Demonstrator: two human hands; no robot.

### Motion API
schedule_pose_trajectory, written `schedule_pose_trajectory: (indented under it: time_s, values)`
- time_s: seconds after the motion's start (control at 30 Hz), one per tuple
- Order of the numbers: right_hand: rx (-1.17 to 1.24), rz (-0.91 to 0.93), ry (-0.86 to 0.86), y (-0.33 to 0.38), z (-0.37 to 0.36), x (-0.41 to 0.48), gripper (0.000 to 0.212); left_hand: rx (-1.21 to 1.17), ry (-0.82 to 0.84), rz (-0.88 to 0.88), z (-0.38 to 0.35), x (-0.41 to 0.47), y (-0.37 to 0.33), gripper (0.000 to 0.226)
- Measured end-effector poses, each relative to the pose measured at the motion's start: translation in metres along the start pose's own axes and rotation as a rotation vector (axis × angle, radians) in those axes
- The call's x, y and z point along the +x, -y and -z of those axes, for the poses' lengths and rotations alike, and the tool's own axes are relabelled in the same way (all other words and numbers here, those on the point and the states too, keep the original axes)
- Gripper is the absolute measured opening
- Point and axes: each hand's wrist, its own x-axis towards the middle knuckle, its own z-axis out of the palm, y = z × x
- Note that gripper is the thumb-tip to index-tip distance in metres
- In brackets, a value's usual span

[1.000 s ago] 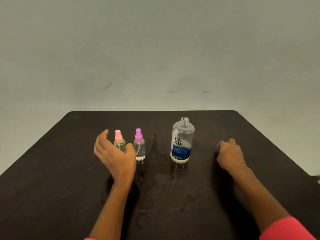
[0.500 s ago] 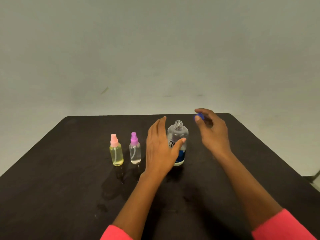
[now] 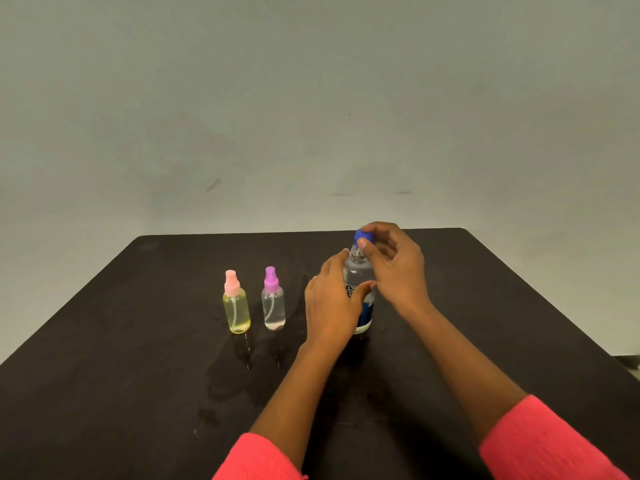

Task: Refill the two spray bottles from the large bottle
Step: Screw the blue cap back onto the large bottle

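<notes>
The large clear bottle (image 3: 358,271) with a blue-and-white label stands upright on the dark table (image 3: 138,358). My left hand (image 3: 332,306) is wrapped around its body. My right hand (image 3: 394,265) pinches a blue cap (image 3: 363,235) right over the bottle's threaded neck. Left of them stand two small spray bottles, both capped: a yellowish one with a pink sprayer (image 3: 236,303) and a clear one with a purple sprayer (image 3: 273,299), which holds a little liquid at its bottom.
Wet patches and droplets (image 3: 235,375) lie on the table in front of the spray bottles. A plain pale wall rises behind the table's far edge. Pink sleeves cover both forearms near the frame's bottom.
My left hand moved from beside the spray bottles to the large bottle and gripped it. My right hand lifted the blue cap from the table's right side to the bottle's neck.
</notes>
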Motion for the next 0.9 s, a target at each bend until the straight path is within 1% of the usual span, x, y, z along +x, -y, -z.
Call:
schedule_pose_trajectory:
  time_s: [0.3,0.47,0.53,0.6,0.7,0.77,0.83,0.9]
  values:
    - [-0.078,0.000,0.053,-0.008,0.000,0.000,0.021,0.023,0.002,-0.006,0.000,-0.001,0.000,0.060]
    - [-0.112,-0.001,0.003,-0.012,-0.009,0.000,0.025,0.039,-0.002,0.001,0.000,0.001,0.002,0.056]
    - [-0.152,-0.002,-0.042,-0.012,-0.014,0.001,0.031,0.042,0.000,0.013,-0.001,0.001,0.003,0.056]
    - [-0.168,-0.037,-0.065,-0.010,-0.018,0.003,0.042,0.024,0.000,0.026,-0.001,0.000,0.004,0.055]
    - [-0.100,-0.068,-0.012,-0.008,-0.018,0.004,0.057,-0.004,-0.011,0.011,-0.002,-0.001,0.004,0.052]
    - [-0.019,-0.049,0.065,-0.007,-0.016,0.002,0.052,-0.010,-0.016,0.000,-0.001,-0.002,0.005,0.053]
    - [0.015,-0.043,0.127,-0.006,-0.014,0.001,0.038,-0.010,-0.016,-0.006,-0.002,-0.001,0.006,0.056]
    - [-0.014,-0.026,0.121,-0.008,-0.012,0.000,0.028,-0.010,-0.009,-0.009,-0.002,-0.001,0.006,0.058]
